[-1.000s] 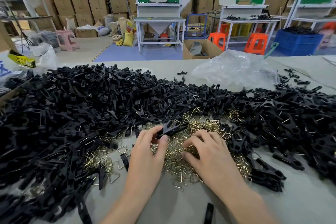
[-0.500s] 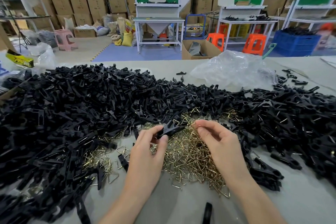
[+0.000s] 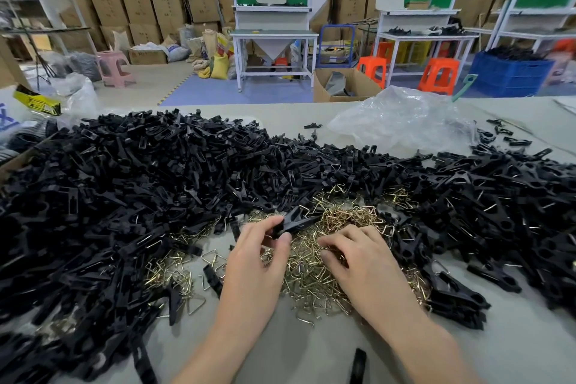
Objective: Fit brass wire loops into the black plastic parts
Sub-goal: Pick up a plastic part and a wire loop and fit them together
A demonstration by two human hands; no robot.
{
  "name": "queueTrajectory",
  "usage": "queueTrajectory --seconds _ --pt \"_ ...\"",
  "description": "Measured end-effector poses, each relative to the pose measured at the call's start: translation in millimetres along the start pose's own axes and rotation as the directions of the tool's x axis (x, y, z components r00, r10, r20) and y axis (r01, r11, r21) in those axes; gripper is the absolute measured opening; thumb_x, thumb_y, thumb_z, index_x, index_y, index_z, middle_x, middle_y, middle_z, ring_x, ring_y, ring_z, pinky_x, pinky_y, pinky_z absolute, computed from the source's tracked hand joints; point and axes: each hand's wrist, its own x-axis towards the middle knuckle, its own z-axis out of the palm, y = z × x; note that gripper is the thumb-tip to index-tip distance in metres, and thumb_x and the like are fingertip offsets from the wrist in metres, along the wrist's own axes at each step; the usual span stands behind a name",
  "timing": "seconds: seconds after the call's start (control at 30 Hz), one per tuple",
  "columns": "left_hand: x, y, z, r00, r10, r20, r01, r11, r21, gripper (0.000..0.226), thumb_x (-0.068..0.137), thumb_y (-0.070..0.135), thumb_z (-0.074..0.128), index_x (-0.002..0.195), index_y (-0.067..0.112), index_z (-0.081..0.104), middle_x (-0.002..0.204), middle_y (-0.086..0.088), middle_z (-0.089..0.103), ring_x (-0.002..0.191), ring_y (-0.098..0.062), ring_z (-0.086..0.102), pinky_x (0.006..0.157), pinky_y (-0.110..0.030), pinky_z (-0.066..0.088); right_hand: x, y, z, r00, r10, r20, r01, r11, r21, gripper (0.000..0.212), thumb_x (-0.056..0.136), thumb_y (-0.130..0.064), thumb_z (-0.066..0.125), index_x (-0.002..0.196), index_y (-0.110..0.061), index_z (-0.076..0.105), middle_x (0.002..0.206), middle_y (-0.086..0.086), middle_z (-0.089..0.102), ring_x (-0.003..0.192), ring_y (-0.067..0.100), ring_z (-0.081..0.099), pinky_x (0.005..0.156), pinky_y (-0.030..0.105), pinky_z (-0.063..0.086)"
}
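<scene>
Down from its raised pinch, the right hand [image 3: 358, 259] had dropped onto the brass wire loops [image 3: 311, 277] at lower centre; whether its grip held one was unclear. The left hand [image 3: 252, 262] pinched a black plastic part [image 3: 296, 221], long axis slanting up-right, just upper-left of the right hand.

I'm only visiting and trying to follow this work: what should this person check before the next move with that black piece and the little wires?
1. Grip on the black plastic part: ok, the left hand pinches it between thumb and fingers.
2. Supply of brass wire loops: ok, the pile lies under both hands.
3. Position of the right hand: ok, its fingertips touch the loops.
4. One single loop picked: cannot tell, the curled fingers hide it.
5. Held part free of a loop: cannot tell, loose wires lie right behind it.
</scene>
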Motion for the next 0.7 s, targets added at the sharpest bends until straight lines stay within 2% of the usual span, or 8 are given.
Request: queueTrajectory --seconds 0.13,0.23,0.3,0.37,0.47,0.57,0.7 --pt "0 0 0 1.000 -0.003 0.000 0.003 1.000 -0.002 0.023 0.096 0.039 0.058 0.120 0.040 0.059 0.106 0.024 0.060 0.102 0.004 0.057 0.083 -0.005 0.040 1 -2 -5 0.998 -0.003 -0.056 0.005 1.000 0.026 0.017 0.098 -0.040 0.057 0.107 -0.035 0.070 0.102 -0.025 0.061 0.103 0.001 0.046 0.097 0.021 0.038" --pt "0 1 0 1.000 -0.004 0.002 0.004 1.000 -0.009 0.024 0.097 0.039 0.058 0.120 0.039 0.060 0.107 0.024 0.060 0.103 0.004 0.057 0.082 -0.004 0.040 0 -5 -9 0.990 0.083 -0.116 -0.053 0.970 0.239 0.013 0.098 -0.040 0.055 0.103 -0.038 0.067 0.095 -0.030 0.062 0.098 -0.008 0.054 0.087 0.009 0.039" --pt "0 2 -1 1.000 -0.003 0.001 0.003 1.000 -0.013 0.023 0.097 0.038 0.058 0.120 0.038 0.060 0.107 0.024 0.061 0.104 0.004 0.057 0.081 -0.003 0.039 1 -7 -12 0.978 0.172 -0.117 -0.105 0.896 0.432 0.008 0.099 -0.036 0.060 0.101 -0.039 0.067 0.089 -0.035 0.065 0.089 -0.014 0.059 0.075 0.004 0.040" --pt "0 2 -1 1.000 -0.001 0.001 0.001 1.000 -0.011 0.024 0.097 0.037 0.058 0.121 0.037 0.061 0.107 0.023 0.061 0.104 0.004 0.057 0.082 -0.003 0.039 2 -7 -13 0.971 0.216 -0.102 -0.124 0.822 0.556 0.010 0.098 -0.032 0.065 0.099 -0.041 0.069 0.097 -0.032 0.069 0.095 -0.010 0.064 0.080 0.005 0.043" --pt "0 3 -1 1.000 -0.001 -0.002 0.001 1.000 -0.017 0.024 0.097 0.037 0.059 0.121 0.037 0.061 0.106 0.024 0.061 0.103 0.003 0.057 0.082 -0.004 0.040 5 -7 -15 0.969 0.241 -0.058 -0.142 0.733 0.665 0.013 0.096 -0.032 0.067 0.099 -0.043 0.072 0.100 -0.022 0.073 0.099 -0.001 0.066 0.086 0.015 0.048" --pt "-1 6 -2 1.000 0.011 -0.001 -0.011 1.000 -0.022 0.024 0.096 0.039 0.057 0.120 0.039 0.059 0.105 0.024 0.060 0.102 0.004 0.056 0.080 -0.004 0.040 8 -6 -17 0.958 0.281 -0.061 -0.141 0.645 0.751 0.018 0.096 -0.027 0.067 0.097 -0.044 0.072 0.096 -0.015 0.075 0.091 0.001 0.068 0.081 0.012 0.049" --pt "-3 12 -4 0.999 0.051 0.007 -0.050 0.997 -0.054 0.023 0.095 0.041 0.055 0.118 0.046 0.054 0.105 0.025 0.059 0.103 0.001 0.057 0.076 -0.004 0.042 10 -6 -18 0.931 0.364 0.018 -0.175 0.404 0.898 0.020 0.095 -0.016 0.067 0.096 -0.033 0.077 0.092 0.000 0.078 0.086 0.010 0.073 0.079 0.017 0.055"
